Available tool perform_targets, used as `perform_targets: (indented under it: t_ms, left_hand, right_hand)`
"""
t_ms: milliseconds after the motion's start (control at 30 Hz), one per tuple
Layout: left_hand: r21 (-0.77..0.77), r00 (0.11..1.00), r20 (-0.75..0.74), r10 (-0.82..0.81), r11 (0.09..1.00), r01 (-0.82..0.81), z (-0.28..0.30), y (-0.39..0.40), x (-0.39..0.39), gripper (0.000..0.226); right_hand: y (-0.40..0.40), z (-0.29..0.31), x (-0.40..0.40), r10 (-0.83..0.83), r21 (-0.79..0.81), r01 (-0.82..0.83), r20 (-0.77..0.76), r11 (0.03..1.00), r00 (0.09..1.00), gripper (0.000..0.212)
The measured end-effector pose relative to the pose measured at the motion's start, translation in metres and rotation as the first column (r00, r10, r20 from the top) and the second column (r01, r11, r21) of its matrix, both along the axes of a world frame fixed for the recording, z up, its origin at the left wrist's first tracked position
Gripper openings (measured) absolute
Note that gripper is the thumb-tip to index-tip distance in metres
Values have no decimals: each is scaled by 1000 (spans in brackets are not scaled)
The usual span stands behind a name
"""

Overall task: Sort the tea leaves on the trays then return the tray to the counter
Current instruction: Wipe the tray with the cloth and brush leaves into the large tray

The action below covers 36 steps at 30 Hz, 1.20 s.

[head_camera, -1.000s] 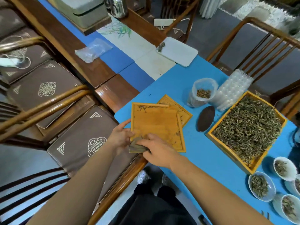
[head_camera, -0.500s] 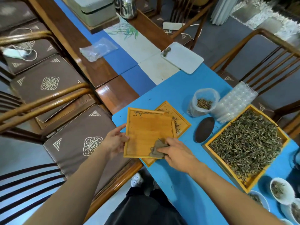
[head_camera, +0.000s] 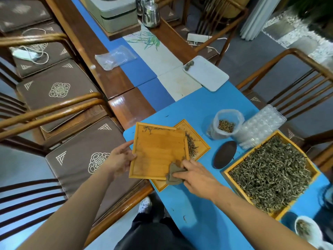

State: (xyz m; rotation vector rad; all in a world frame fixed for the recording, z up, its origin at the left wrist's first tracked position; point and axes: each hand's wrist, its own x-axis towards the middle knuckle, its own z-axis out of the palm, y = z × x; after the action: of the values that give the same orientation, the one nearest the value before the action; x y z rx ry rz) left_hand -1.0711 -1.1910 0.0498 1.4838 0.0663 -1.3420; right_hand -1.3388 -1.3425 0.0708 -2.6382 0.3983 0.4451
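My right hand (head_camera: 197, 175) pinches a grey-brown cloth (head_camera: 173, 175) at the near right corner of the upper bamboo tray (head_camera: 158, 150), grip closed on the cloth; my left hand (head_camera: 120, 158) holds that tray's left edge, thumb on the rim, fingers underneath as far as I can tell, grip closed on the tray; the upper tray is tilted and lies partly over a second bamboo tray (head_camera: 200, 141) flat on the blue bench (head_camera: 198, 213); a few tea strands (head_camera: 148, 129) cling near the upper tray's far rim; a small heap of tea leaves (head_camera: 191, 145) sits on the lower tray just past the upper tray's right edge; near right, a white bowl (head_camera: 306, 230) with leaves at the frame edge; right of my right hand, a big yellow-rimmed tray (head_camera: 226, 173) full of dry tea leaves (head_camera: 270, 172); between it and the small trays, a dark oval dish (head_camera: 225, 154); beyond that, a clear bag (head_camera: 228, 123) with some leaves inside, touching a stack of clear plastic blister sheets (head_camera: 263, 123); further off, a white rectangular tray (head_camera: 207, 73) with a small dark lump in its far corner; a crumpled clear bag (head_camera: 115, 57) on the wooden tabletop; far end, a pale green box (head_camera: 115, 13) and a glass kettle (head_camera: 150, 14); wooden chairs with brown cushions (head_camera: 57, 91) to the left.
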Motion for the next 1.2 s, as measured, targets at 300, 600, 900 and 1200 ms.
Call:
perform_targets:
  t_ms: [300, 600, 900, 1200]
  left_hand:
    - [16, 997, 55, -53, 999, 52, 6, 3, -2, 60]
    - [14, 994, 83, -76, 997, 75, 14, 6, -3, 58]
    - [67, 989, 79, -127, 990, 122, 17, 24, 3, 62]
    - [105, 988, 87, -130, 987, 121, 15, 22, -8, 59]
  right_hand:
    - [-50, 3, -8, -113, -166, 105, -41, 981, 993, 43]
    - [-26, -2, -8, 45, -63, -46, -30, 997, 999, 44]
    - [-68, -20, 32, -79, -200, 72, -29, 977, 996, 36]
    - [-39, -8, 35, -16, -81, 21, 61, 997, 998, 40]
